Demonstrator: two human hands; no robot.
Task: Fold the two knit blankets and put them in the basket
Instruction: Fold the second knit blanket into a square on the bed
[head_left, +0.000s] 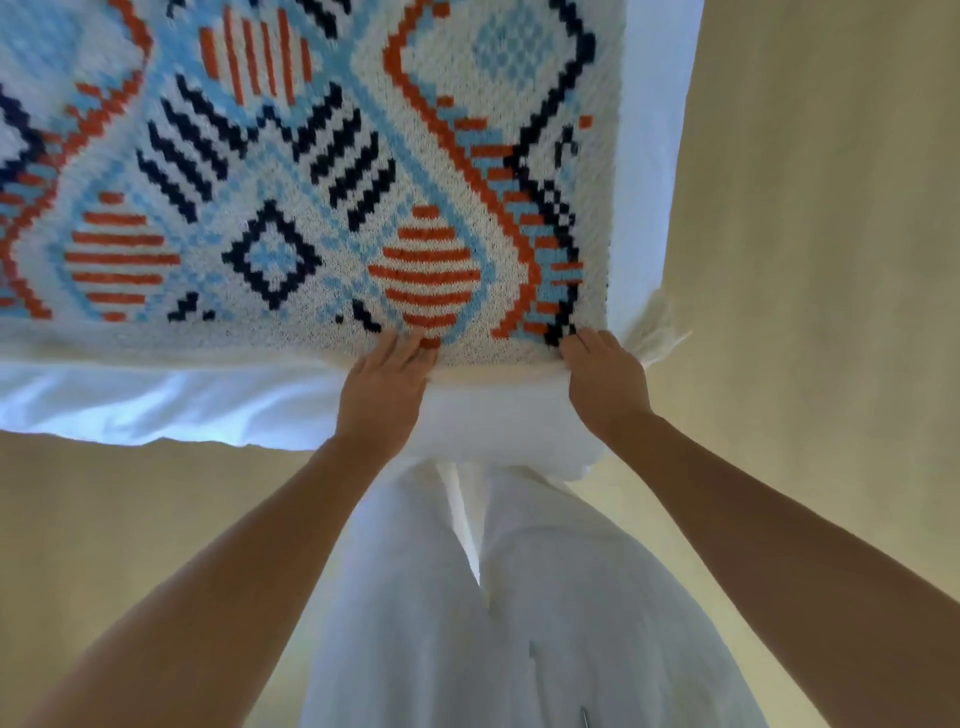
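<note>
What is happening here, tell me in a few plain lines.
A person stands at the corner of a bed with white bedding, where a patterned knit blanket in white, blue, orange and navy lies spread out. The left hand and right hand both grip its near edge, the right one at the fringed corner. Neither a basket nor a second blanket is in view.
</note>
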